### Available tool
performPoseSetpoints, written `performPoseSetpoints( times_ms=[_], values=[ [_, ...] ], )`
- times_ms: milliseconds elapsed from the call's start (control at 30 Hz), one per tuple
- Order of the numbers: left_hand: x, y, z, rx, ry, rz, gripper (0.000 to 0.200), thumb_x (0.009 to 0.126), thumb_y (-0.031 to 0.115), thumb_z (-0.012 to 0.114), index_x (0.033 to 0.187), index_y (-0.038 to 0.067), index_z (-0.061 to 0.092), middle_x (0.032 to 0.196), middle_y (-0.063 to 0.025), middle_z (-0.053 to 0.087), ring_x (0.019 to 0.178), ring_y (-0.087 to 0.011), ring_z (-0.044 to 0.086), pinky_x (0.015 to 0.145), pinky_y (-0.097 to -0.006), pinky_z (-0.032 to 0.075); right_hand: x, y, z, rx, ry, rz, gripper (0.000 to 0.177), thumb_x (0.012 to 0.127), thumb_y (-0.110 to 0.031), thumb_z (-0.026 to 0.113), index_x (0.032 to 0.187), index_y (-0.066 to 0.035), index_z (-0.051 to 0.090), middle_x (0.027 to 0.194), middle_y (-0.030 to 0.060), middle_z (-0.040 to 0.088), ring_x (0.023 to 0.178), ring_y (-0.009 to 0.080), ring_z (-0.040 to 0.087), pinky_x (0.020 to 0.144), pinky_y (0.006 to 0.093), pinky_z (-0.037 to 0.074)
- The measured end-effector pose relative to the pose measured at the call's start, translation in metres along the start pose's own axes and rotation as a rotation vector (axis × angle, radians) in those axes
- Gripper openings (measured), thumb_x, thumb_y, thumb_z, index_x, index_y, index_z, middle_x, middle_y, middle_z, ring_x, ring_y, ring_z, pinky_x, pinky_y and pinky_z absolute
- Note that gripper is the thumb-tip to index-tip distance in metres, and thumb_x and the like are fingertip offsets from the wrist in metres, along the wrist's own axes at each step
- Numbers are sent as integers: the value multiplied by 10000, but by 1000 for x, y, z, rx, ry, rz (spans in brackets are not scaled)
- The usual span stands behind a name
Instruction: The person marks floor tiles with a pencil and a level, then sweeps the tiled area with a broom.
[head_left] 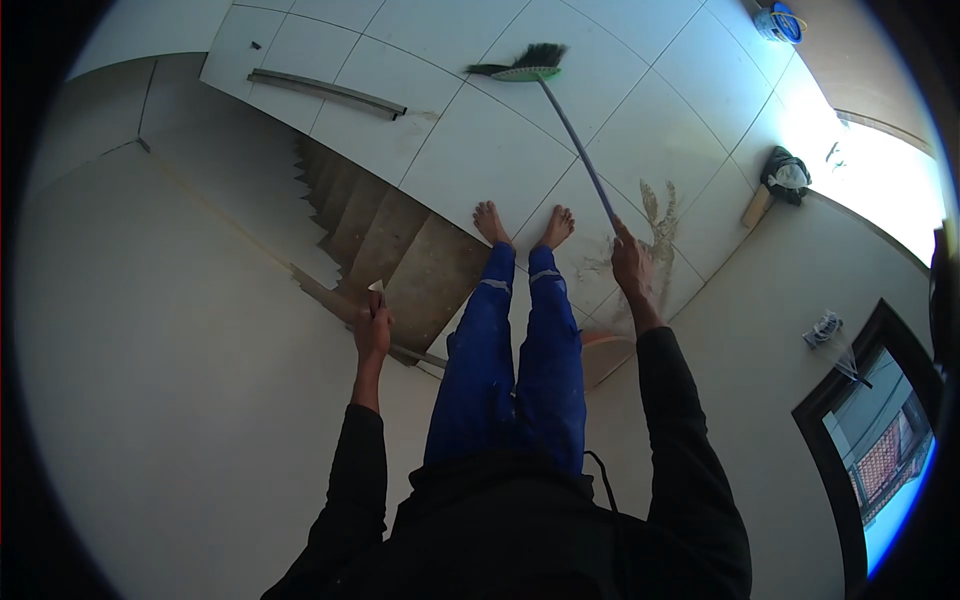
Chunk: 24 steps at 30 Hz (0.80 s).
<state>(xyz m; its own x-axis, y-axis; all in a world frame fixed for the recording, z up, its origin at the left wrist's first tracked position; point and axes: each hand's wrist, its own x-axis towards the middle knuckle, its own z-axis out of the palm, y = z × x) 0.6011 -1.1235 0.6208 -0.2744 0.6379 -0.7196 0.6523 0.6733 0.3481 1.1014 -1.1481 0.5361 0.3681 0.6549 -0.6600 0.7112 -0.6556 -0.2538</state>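
Observation:
My right hand (632, 264) is wrapped round the upper end of a broom's purple handle (580, 150). The broom head (530, 73), green with dark bristles, lies on the tiled floor ahead of my bare feet. Off to the left, my left hand (373, 328) is closed round a small tool (376, 290) with a pale, flat tip, perhaps a scraper. That hand is raised over the side of the brown stairs. Smears of dirt (657, 215) mark the tiles close to my right hand.
Brown stairs (400, 265) drop away left of my feet. A long metal bar (325, 91) lies on the tiles (520, 135). At the right are a blue bucket (778, 23), a black bag (786, 175) by the wall and a dark-framed window (828, 435).

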Motion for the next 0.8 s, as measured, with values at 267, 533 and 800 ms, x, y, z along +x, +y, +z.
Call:
performPoseSetpoints(
  times_ms=[267, 533, 800],
  values=[
    [-51, -28, 29, 74, 11, -253, 346, 896, 294, 535, 956, -26, 652, 761, -161, 669, 797, -311, 687, 754, -449, 490, -284, 239, -18, -15, -89, 125, 449, 1034, -190, 506, 1482, -154, 497, 853, 263, 667, 702, 396, 637, 654, 499, 488],
    [-84, -76, 86, 27, -13, -374, 394, 899, 298, 518, 1091, -10, 670, 1084, -266, 693, 1025, -463, 661, 910, -546, 495, -213, 118, -97, 380, -262, 344, 737, 930, -284, 719, 1539, -88, 354, 665, 98, 523, 652, 183, 625, 650, 400, 531],
    [31, -46, 53, -115, 67, -392, 417, 930, 321, 509, 1187, 33, 666, 1147, -261, 690, 1108, -436, 656, 975, -535, 498, 178, -310, -50, -1, 8, -459, 567, 1032, -104, 456, 1580, -180, 331, 816, 277, 693, 699, 431, 698, 623, 556, 500]
  ],
)
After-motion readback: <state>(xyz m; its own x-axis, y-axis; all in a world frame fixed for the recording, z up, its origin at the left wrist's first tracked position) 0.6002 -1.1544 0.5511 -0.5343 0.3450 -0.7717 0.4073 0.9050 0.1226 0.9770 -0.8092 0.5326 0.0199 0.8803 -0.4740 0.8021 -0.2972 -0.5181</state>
